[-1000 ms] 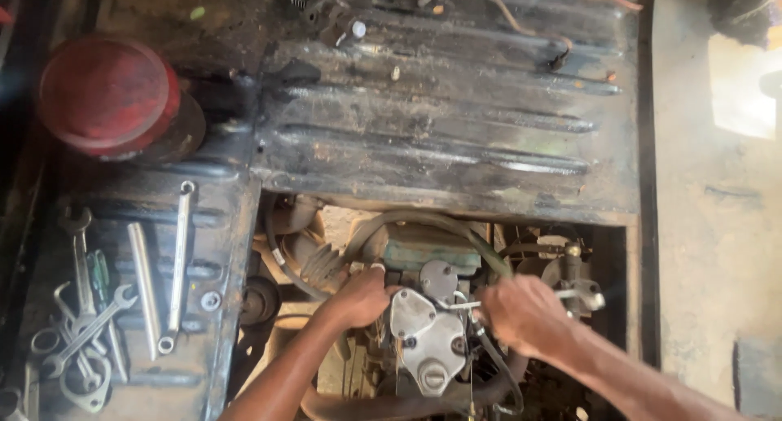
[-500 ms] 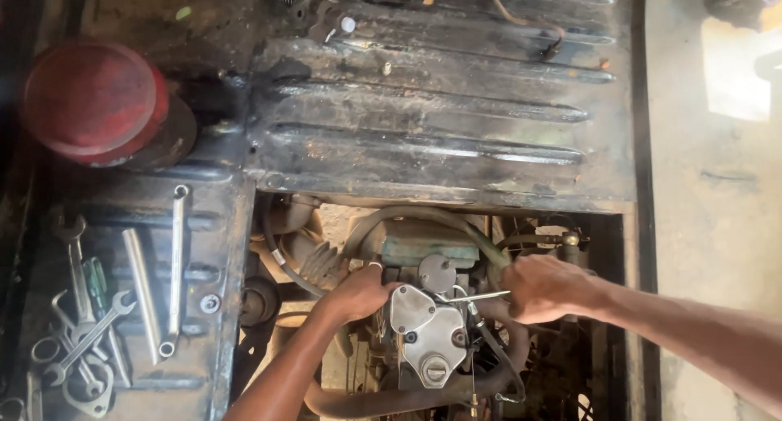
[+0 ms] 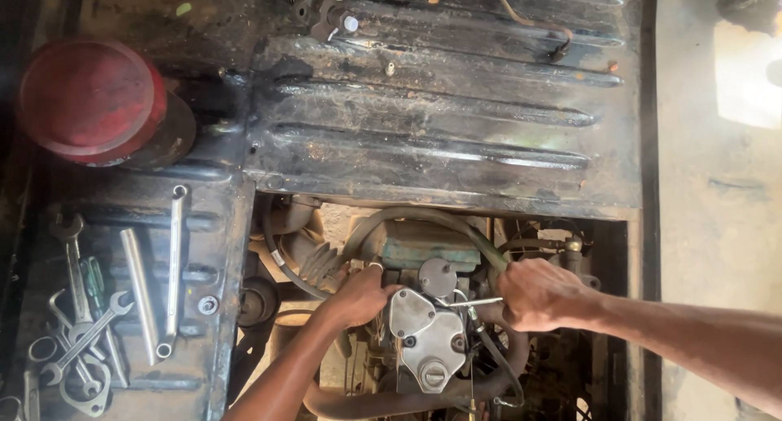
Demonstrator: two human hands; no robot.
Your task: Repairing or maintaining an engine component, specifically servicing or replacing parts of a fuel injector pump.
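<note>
A grimy ribbed metal floor panel (image 3: 440, 136) spans the scene above an open engine bay, with a red round can (image 3: 90, 99) and loose wrenches (image 3: 81, 323) to the left. In the bay, the left hand (image 3: 358, 295) curls closed against the grey engine housing (image 3: 428, 339). The right hand (image 3: 538, 295) grips a thin metal tool (image 3: 472, 303) pointing at that housing.

red canister (image 3: 85, 95) | silver wrenches (image 3: 173, 266) | grey engine cover (image 3: 428, 339) | teal block (image 3: 423, 248)
</note>
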